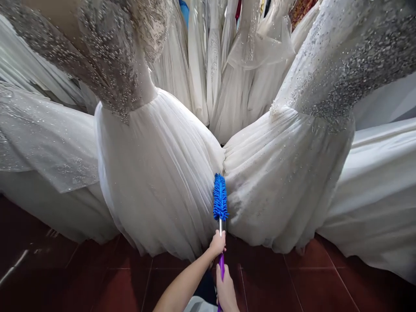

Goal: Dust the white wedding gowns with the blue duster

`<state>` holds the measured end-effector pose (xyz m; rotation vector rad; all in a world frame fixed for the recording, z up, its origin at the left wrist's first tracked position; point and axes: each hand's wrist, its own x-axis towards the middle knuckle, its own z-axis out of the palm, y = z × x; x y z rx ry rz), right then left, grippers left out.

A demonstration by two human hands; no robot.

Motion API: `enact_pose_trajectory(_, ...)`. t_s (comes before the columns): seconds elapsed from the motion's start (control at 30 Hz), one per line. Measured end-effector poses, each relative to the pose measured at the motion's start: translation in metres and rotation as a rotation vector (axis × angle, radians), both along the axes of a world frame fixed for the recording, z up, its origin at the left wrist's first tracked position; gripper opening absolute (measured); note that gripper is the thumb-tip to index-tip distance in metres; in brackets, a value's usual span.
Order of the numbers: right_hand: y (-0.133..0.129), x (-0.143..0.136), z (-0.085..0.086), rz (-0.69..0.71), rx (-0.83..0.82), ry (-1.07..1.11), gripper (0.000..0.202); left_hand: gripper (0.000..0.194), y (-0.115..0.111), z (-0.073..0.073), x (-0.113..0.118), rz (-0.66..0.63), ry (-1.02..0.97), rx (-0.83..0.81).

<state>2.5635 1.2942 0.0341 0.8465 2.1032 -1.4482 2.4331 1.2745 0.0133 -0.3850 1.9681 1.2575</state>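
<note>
Above both hands (217,244), blue duster head (220,197), between gowns (156,173)

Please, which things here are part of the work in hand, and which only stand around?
In the work:
- left hand and right hand, both gripping the blue duster
- two white gowns beside its head

Only around:
- hanging dresses behind
- red tiled floor

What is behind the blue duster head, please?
The duster head sits in the gap between two white gowns, left and right. Their skirts meet behind it. More gowns hang farther back. The floor there is covered.
</note>
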Motion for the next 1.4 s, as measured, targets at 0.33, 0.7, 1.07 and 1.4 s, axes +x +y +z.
enact_pose_trajectory(0.33,0.000,-0.077,0.095,0.030,0.089,0.355,0.045,0.039,-0.008,0.133,-0.070,0.126,0.398,0.418)
enact_pose_trajectory(0.7,-0.018,-0.258,0.149,0.191,-0.158,0.520,0.048,0.024,-0.081,0.200,-0.244,0.332,0.608,0.294)
enact_pose_trajectory(1.07,0.088,-0.247,0.047,-0.089,-0.640,-0.107,0.056,0.015,0.039,0.071,-0.232,0.206,0.353,0.072)
enact_pose_trajectory(1.4,0.186,-0.201,0.032,-0.271,-0.289,0.038,0.049,0.019,0.156,0.036,-0.201,0.045,0.101,0.198)
